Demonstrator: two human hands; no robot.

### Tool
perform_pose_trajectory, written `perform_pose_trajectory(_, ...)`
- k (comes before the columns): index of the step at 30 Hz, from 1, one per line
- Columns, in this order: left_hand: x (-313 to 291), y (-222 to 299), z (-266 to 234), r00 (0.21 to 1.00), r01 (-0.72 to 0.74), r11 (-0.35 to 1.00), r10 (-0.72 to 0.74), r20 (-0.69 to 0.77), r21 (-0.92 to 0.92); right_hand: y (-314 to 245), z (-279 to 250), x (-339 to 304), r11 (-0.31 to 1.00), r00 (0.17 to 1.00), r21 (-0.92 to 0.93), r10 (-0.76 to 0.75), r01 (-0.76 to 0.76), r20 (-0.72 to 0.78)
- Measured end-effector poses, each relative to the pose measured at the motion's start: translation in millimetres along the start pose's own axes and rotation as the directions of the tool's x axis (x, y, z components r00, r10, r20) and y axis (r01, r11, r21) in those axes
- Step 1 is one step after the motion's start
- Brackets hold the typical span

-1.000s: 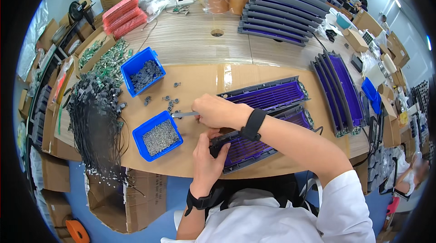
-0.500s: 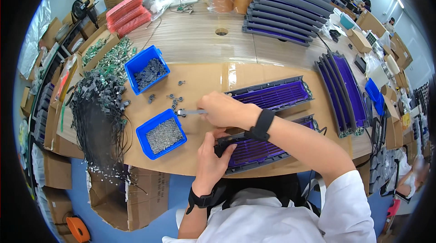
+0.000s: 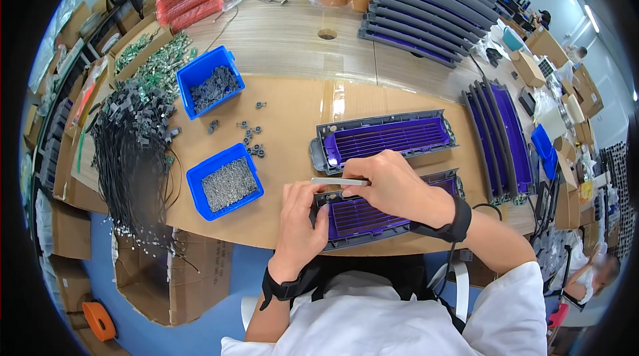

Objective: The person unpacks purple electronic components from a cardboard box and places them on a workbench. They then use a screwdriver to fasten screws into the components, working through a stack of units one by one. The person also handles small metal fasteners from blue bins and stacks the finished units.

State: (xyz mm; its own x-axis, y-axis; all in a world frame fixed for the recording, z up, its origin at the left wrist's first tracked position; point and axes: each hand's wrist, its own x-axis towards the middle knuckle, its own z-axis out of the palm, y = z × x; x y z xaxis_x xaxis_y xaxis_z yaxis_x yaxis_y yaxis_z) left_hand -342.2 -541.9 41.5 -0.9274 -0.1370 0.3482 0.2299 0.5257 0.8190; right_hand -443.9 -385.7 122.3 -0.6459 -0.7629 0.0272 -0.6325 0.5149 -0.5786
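In front of me lies a dark grey panel with purple slats [image 3: 373, 216], and my left hand [image 3: 297, 219] grips its left end between thumb and fingers. My right hand [image 3: 396, 186] is closed on a slim, flat silver tool [image 3: 338, 181], which points left over that end of the panel. The tool's tip lies close to my left fingers, and I cannot make out what it touches. A similar purple-slatted panel [image 3: 393, 140] lies just beyond, with its rounded grey left end showing. Several small grey round parts [image 3: 249, 132] are scattered left of the panels.
One blue bin [image 3: 193, 93] holds grey parts; a nearer blue bin [image 3: 194, 186] holds small metal pieces. Black cables [image 3: 136, 163] and green boards [image 3: 163, 63] heap at the left. Stacked grey panels [image 3: 426, 13] stand at the back, more panels [image 3: 509, 136] at the right.
My right hand and the tool have moved right, from beside the loose grey parts to above the near panel's left end. My left hand still holds that end. The whole view has shifted slightly.
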Motion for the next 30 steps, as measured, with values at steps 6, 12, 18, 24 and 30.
perform_pose_trajectory(6, 2, -5, 4, 0.997, -0.058, 0.993, 0.053, 0.048, 0.107, 10, 27, -1, 0.983, 0.988, -0.115, -0.150, 0.143, -0.049)
perform_pose_trajectory(12, 5, -4, 7, 0.997, -0.067, 0.983, 0.058, 0.060, 0.172, 5, 27, -2, 0.963, 0.987, -0.224, -0.158, 0.147, -0.029)
perform_pose_trajectory(18, 4, -2, 8, 0.996, -0.040, 0.982, 0.024, 0.089, 0.182, 12, 17, -10, 0.949, 0.976, -0.232, -0.220, 0.214, 0.000)
perform_pose_trajectory(24, 1, -4, 10, 0.998, -0.043, 0.985, 0.035, 0.049, 0.165, 19, 7, -17, 0.904, 0.945, -0.278, -0.307, 0.326, 0.111)
perform_pose_trajectory(30, 2, -4, 10, 0.998, -0.054, 0.986, 0.048, 0.044, 0.161, 23, 3, -19, 0.929, 0.957, -0.239, -0.252, 0.281, 0.146)
